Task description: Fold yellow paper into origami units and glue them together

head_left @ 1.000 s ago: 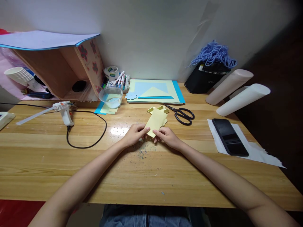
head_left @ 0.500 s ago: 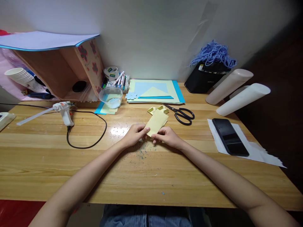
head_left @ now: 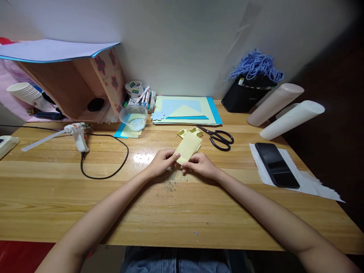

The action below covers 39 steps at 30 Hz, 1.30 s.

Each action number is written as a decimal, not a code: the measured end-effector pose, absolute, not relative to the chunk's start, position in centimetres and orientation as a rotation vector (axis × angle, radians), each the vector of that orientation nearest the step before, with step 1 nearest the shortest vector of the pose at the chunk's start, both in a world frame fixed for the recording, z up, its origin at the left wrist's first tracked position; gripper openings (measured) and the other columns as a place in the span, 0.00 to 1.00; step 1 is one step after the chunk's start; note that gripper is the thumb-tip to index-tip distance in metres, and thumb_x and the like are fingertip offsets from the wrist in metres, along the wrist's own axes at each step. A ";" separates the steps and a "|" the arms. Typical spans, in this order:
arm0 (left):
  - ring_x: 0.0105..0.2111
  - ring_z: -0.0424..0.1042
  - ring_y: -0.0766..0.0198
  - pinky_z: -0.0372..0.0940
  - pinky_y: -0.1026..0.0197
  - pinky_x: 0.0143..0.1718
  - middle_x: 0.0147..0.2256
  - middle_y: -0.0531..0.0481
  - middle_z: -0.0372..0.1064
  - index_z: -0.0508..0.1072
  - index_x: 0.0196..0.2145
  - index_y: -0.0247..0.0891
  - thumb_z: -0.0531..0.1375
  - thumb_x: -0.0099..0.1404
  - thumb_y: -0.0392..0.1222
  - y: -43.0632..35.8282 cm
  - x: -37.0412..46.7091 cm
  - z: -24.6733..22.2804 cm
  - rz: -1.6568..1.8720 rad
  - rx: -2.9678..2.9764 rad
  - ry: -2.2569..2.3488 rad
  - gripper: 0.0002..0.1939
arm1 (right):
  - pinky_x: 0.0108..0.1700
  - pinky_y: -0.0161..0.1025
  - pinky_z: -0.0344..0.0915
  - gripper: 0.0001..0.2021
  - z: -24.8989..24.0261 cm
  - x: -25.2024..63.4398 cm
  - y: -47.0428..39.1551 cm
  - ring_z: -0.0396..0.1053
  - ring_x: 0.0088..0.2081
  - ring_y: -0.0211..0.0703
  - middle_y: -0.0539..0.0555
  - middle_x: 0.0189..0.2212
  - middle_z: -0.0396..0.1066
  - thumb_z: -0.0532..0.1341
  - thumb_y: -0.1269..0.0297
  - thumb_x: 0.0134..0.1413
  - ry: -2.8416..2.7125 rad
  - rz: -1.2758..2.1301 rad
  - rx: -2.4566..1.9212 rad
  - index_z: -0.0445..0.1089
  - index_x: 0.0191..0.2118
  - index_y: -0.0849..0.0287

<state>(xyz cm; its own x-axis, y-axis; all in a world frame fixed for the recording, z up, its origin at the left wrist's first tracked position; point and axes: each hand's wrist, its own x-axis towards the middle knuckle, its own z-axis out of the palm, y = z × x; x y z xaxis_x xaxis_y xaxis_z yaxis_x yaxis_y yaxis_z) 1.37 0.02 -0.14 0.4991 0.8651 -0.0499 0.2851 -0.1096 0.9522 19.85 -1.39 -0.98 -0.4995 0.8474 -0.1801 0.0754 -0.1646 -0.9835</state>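
Both my hands hold a pale yellow piece of paper tilted above the middle of the table. My left hand grips its lower left edge, thumb on top. My right hand pinches the bottom right corner, with its other fingers partly hidden beneath. Just beyond the paper lie small folded yellow paper pieces, partly covered by it. Black-handled scissors rest to their right. Small dark and bluish scraps are scattered on the wood under and around my hands.
A white glue gun with a looped black cord stands left. Behind are a clear plastic bowl, markers and stacked coloured paper. At right are a phone, two pale rolls and a black holder with blue yarn.
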 end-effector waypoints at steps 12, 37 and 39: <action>0.20 0.57 0.71 0.52 0.67 0.23 0.19 0.55 0.58 0.63 0.19 0.33 0.51 0.61 0.52 -0.1 1.3 0.2 0.697 1.672 0.997 0.21 | 0.19 0.31 0.53 0.14 -1.5 20.1 -0.7 0.57 0.17 0.31 0.48 0.17 0.66 0.64 0.55 0.43 -1.379 1.428 -1.190 0.65 0.27 0.63; 0.20 0.61 0.71 0.54 0.68 0.22 0.21 0.51 0.66 0.68 0.24 0.32 0.49 0.62 0.52 -0.2 1.5 -0.1 0.614 1.640 1.026 0.20 | 0.21 0.33 0.57 0.15 -1.2 20.2 -0.7 0.58 0.18 0.32 0.55 0.21 0.70 0.61 0.54 0.46 -1.443 1.424 -1.189 0.70 0.23 0.64; 0.20 0.61 0.71 0.54 0.68 0.22 0.20 0.51 0.65 0.67 0.24 0.32 0.50 0.62 0.52 0.0 1.4 -0.1 0.656 1.549 1.016 0.20 | 0.20 0.32 0.56 0.15 -1.4 20.3 -0.5 0.57 0.17 0.31 0.53 0.20 0.70 0.61 0.54 0.45 -1.358 1.406 -1.182 0.69 0.23 0.64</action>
